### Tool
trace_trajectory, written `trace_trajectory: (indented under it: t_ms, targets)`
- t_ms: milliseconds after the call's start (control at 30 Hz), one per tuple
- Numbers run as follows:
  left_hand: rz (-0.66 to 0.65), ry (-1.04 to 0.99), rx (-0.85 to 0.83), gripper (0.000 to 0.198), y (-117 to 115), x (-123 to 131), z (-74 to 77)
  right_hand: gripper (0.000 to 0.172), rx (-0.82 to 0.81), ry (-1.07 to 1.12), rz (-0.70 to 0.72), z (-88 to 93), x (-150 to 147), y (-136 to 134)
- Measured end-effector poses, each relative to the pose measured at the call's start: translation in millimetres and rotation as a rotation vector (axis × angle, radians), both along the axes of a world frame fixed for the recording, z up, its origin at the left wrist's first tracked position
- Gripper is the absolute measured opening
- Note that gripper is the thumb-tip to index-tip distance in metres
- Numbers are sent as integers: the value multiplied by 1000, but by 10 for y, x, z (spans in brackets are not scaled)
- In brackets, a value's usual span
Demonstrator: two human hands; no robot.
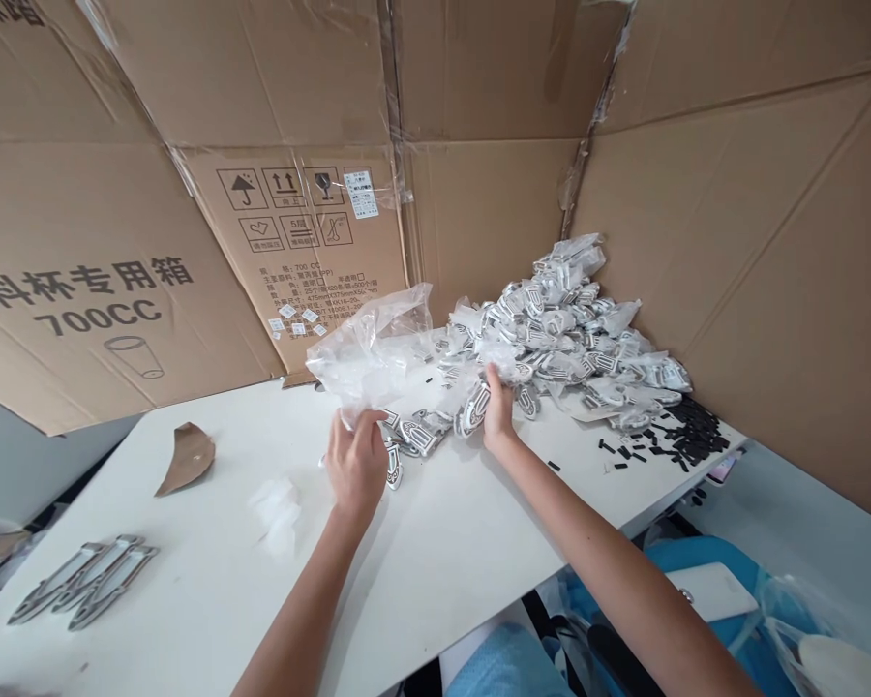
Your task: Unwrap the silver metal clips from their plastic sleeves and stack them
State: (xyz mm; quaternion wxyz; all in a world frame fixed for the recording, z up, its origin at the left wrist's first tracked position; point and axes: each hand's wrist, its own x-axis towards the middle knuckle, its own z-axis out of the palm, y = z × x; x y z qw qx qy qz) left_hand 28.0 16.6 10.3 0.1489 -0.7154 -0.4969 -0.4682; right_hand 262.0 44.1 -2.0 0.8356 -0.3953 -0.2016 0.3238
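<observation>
My left hand [355,455] is closed on the edge of a large clear plastic bag [381,344], which stands puffed up above the table. My right hand [498,411] grips a small silver oval metal piece [471,409] with dark line markings, close to thin plastic wrapping. Several similar silver pieces [417,434] lie loose on the white table [435,552] between my hands. Behind my right hand rises a large heap of bagged silver pieces [552,329]. Whether the right hand also pinches some wrapping, I cannot tell.
Small black strips [686,431] are scattered by the right edge. At left lie longer silver metal frames [91,581], a torn brown cardboard scrap [187,458] and crumpled white plastic [276,513]. Cardboard walls [486,194] enclose the back. A blue stool [704,557] holds a white phone [715,590].
</observation>
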Motion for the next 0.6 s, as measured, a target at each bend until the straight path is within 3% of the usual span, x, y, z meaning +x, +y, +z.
trace_trajectory:
  t_ms: [167,267,333,600]
  targets:
    - [-245,402,-153,26,21,145,27,40,-59,-25,-108,-4,127,52]
    - [-325,589,-203,30,-11,163,60,39,-92,-20,-122,-40,146,78]
    - [-335,634,-212,35,-27,139,58,39,-114,-8,-124,-65,140,89]
    - [-248,598,-155,18,99,69,-73,40,-180,-7,-129,-93,152,100]
